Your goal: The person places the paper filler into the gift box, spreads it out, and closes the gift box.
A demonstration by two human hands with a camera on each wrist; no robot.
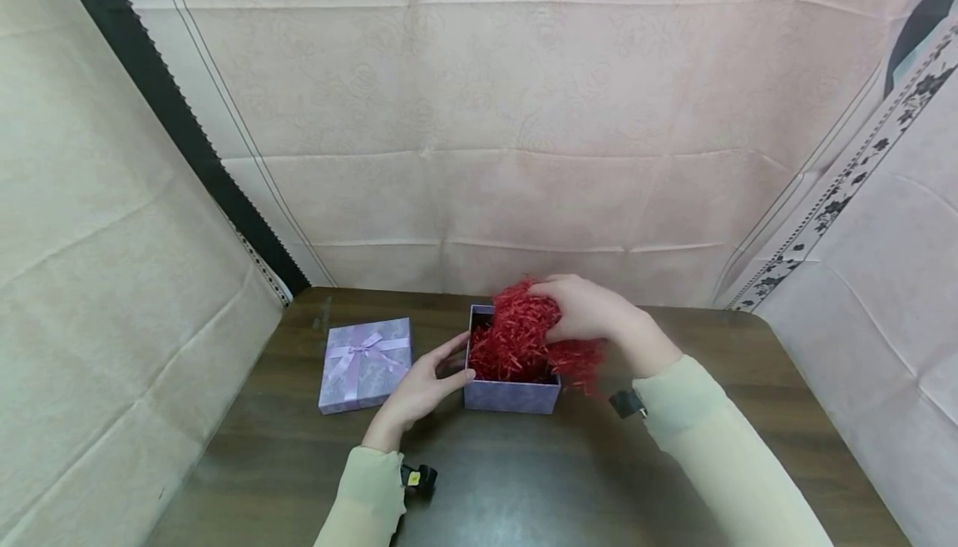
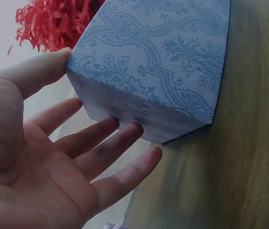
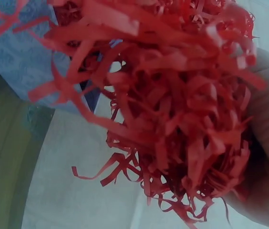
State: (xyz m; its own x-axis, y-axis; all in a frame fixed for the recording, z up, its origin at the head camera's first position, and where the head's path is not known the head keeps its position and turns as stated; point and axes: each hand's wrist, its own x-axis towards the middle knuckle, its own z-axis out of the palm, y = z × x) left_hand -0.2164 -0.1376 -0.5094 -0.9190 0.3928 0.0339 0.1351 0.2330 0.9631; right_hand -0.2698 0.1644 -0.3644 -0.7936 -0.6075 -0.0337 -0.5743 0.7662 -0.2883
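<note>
A lavender patterned gift box (image 1: 512, 397) stands lidless on the table, partly filled with red shredded paper (image 1: 512, 339). My right hand (image 1: 587, 310) grips a clump of that shredded paper above the box's right side; some strands hang outside the rim. In the right wrist view the red shredded paper (image 3: 182, 105) covers most of the fingers. My left hand (image 1: 422, 389) touches the box's left side. Its thumb lies at the top corner of the box (image 2: 153, 52) in the left wrist view, and the other fingers spread loosely along the wall.
The matching box lid (image 1: 367, 364), tied with a lilac ribbon bow, lies on the wooden table (image 1: 524, 480) left of the box. Pale cloth (image 1: 479, 115) hangs behind the table and at both sides. A small black device sits at each wrist.
</note>
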